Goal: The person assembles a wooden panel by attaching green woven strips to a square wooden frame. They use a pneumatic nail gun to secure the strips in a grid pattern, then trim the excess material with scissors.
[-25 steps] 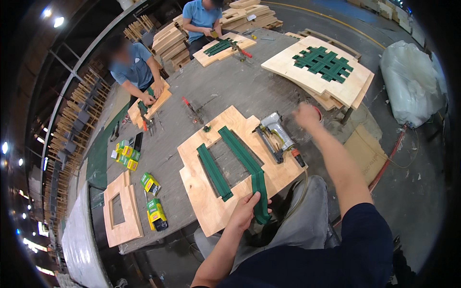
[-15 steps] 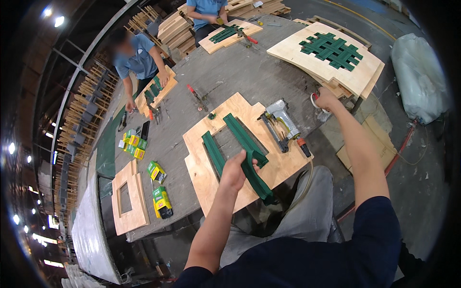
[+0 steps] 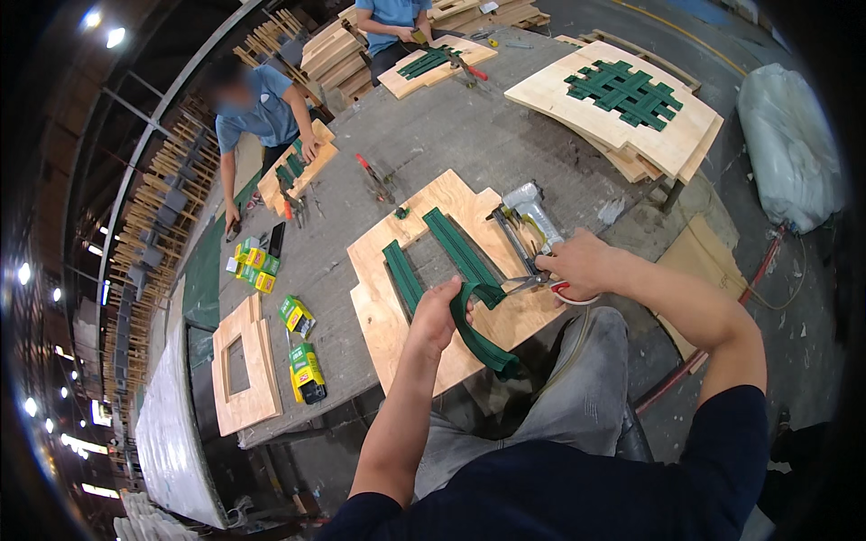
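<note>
A plywood panel [image 3: 374, 311] with a square opening lies before me, its near edge over my lap. Two green webbing straps span the opening: the left strap [image 3: 403, 275] and the right strap [image 3: 456, 248]. My left hand [image 3: 437, 316] is closed on the loose green webbing end [image 3: 483, 347], which curls down past the panel's near edge. In my right hand [image 3: 582, 264] are scissors [image 3: 528, 282] with a red and white handle, blades pointing left, close to the webbing. Just beyond that hand, a staple gun [image 3: 523, 221] rests on the panel, partly hidden.
Small yellow-green boxes [image 3: 307, 368] and a small frame-like wooden panel [image 3: 239, 361] are at left. Red-handled clamps [image 3: 374, 176] lie mid-table. A stack topped by a woven panel [image 3: 541, 90] stands far right. Two co-workers in blue shirts [image 3: 262, 108] work across the table.
My right hand has come from beside the panel stack, at the table's right, to the webbing, bringing the scissors. My left hand keeps its grip on the webbing.
</note>
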Available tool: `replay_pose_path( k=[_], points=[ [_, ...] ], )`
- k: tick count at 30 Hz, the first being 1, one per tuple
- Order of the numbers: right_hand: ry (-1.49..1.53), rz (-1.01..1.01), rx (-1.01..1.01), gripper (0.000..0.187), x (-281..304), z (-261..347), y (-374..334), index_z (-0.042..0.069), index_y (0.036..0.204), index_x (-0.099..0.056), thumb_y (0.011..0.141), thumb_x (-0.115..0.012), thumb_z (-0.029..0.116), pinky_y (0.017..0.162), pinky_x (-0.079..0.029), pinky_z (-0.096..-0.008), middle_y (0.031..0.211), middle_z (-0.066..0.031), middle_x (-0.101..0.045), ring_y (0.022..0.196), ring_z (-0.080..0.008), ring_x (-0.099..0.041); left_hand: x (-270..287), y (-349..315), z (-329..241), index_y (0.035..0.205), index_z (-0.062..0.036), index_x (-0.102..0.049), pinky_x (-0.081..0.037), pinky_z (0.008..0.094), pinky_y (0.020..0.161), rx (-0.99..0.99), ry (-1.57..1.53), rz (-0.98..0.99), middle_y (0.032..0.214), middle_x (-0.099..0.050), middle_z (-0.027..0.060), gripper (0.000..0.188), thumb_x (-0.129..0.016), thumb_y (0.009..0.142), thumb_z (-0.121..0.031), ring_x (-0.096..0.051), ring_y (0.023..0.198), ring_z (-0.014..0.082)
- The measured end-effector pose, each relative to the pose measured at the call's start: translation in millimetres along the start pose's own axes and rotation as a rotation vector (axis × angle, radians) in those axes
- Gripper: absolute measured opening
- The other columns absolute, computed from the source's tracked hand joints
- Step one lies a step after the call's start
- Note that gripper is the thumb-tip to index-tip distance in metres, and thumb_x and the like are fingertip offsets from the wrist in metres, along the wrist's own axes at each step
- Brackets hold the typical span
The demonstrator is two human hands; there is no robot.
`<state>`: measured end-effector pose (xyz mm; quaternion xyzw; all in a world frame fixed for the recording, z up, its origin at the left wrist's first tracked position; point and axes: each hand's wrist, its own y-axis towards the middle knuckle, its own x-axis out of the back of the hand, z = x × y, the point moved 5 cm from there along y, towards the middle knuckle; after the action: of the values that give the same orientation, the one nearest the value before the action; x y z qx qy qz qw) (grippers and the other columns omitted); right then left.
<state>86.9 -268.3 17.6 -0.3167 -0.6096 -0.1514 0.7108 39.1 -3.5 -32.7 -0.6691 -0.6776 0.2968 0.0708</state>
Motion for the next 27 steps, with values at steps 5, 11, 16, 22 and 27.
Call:
replay_pose_path(
  k=[5, 11, 16, 22, 27],
  points=[
    [-0.084, 0.037, 0.055, 0.065, -6.5, 11.4, 25.4, 0.011, 0.126, -0.054, 0.084, -0.074, 0.057, 0.081, -0.050, -0.0501, 0.096, -0.0155, -0.071, 0.093, -0.0355, -0.072, 3.0, -12.0, 4.6, 0.098, -0.0034, -0.063, -0.055, 0.0322, 0.056, -0.011, -0.005, -0.006, 0.073, -0.064, 0.0082, 0.030, -0.058, 0.107, -0.031, -0.063, 0.060, 0.0187],
    [-0.043, 0.008, 0.160, 0.064, -11.7, 20.3, 38.9, 0.010, 0.121, -0.055, 0.083, -0.075, 0.057, 0.072, -0.053, -0.0511, 0.082, -0.0151, -0.070, 0.087, -0.0378, -0.073, 2.3, -15.8, 7.1, 0.100, -0.0029, -0.063, -0.056, 0.0319, 0.056, -0.022, -0.015, 0.013, 0.074, -0.065, 0.0080, 0.030, -0.058, 0.107, -0.031, -0.063, 0.060, 0.0186],
    [-0.018, 0.022, 0.195, 0.065, -9.8, 24.2, 37.5, 0.011, 0.119, -0.055, 0.080, -0.077, 0.059, 0.070, -0.053, -0.0518, 0.080, -0.0156, -0.070, 0.084, -0.0386, -0.072, 8.5, -22.6, 5.5, 0.102, -0.0016, -0.062, -0.056, 0.0325, 0.057, -0.034, -0.043, 0.005, 0.075, -0.065, 0.0080, 0.030, -0.057, 0.108, -0.030, -0.063, 0.062, 0.0181],
    [0.021, 0.017, 0.161, 0.045, -11.9, 40.2, 43.2, 0.017, 0.117, -0.056, 0.087, -0.072, 0.046, 0.070, -0.052, -0.0519, 0.087, -0.0154, -0.070, 0.084, -0.0374, -0.071, -7.0, -30.3, 2.9, 0.103, -0.0033, -0.063, -0.055, 0.0351, 0.062, -0.088, -0.067, 0.035, 0.080, -0.064, 0.0081, 0.025, -0.056, 0.108, -0.027, -0.063, 0.070, 0.0193],
    [0.419, -0.451, -0.174, 0.040, -20.2, 7.8, 18.5, 0.016, 0.119, -0.056, 0.091, -0.069, 0.041, 0.074, -0.054, -0.0541, 0.089, -0.0184, -0.072, 0.086, -0.0417, -0.071, 18.2, -75.5, 4.7, 0.122, -0.0001, -0.058, -0.061, 0.0420, 0.074, -0.239, -0.090, 0.024, 0.091, -0.066, 0.0097, 0.025, -0.054, 0.108, -0.020, -0.067, 0.080, 0.0237]
  ],
)
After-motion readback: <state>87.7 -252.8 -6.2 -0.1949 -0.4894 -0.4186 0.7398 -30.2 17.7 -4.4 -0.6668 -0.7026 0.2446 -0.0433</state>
